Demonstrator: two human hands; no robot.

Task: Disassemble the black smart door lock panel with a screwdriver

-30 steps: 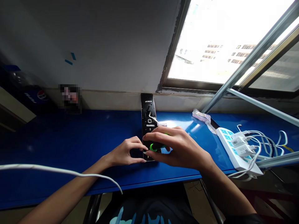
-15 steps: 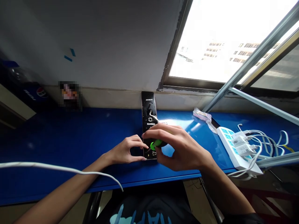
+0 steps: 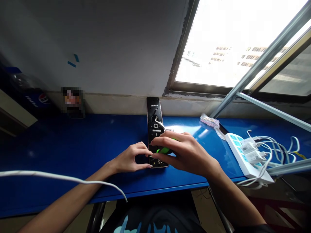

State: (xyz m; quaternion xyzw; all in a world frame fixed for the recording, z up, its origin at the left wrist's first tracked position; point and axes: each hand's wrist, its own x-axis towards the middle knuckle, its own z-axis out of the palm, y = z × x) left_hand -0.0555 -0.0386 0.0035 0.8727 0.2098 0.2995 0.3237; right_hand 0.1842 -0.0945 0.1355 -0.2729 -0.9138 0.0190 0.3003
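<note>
A long black panel (image 3: 152, 113), resembling the inside of an electronic door lock, lies lengthwise away from me on the blue table. Metal fittings, small labels and a white lead (image 3: 159, 123) show on its face. My left hand (image 3: 132, 157) holds the panel's near left edge, thumb and forefinger pressed to it. Over the near part of the panel, my right hand (image 3: 186, 152) is closed around a green and black screwdriver (image 3: 165, 150), its handle partly hidden by the fingers. The tip points left and down, close to my left forefinger; what it touches is hidden.
On the blue table (image 3: 109, 136), a white power strip (image 3: 236, 155) with chargers and tangled cables sits at right, beside metal bars (image 3: 245, 76). A plastic packet (image 3: 210, 121) lies near the wall. A white cable (image 3: 60, 177) crosses my left forearm. A bottle (image 3: 31, 90) stands far left.
The right thumb and fingers shift around the screwdriver handle: drawn back half a second ago, forward again now. My left hand stays at the panel's edge. The view tilts slightly.
</note>
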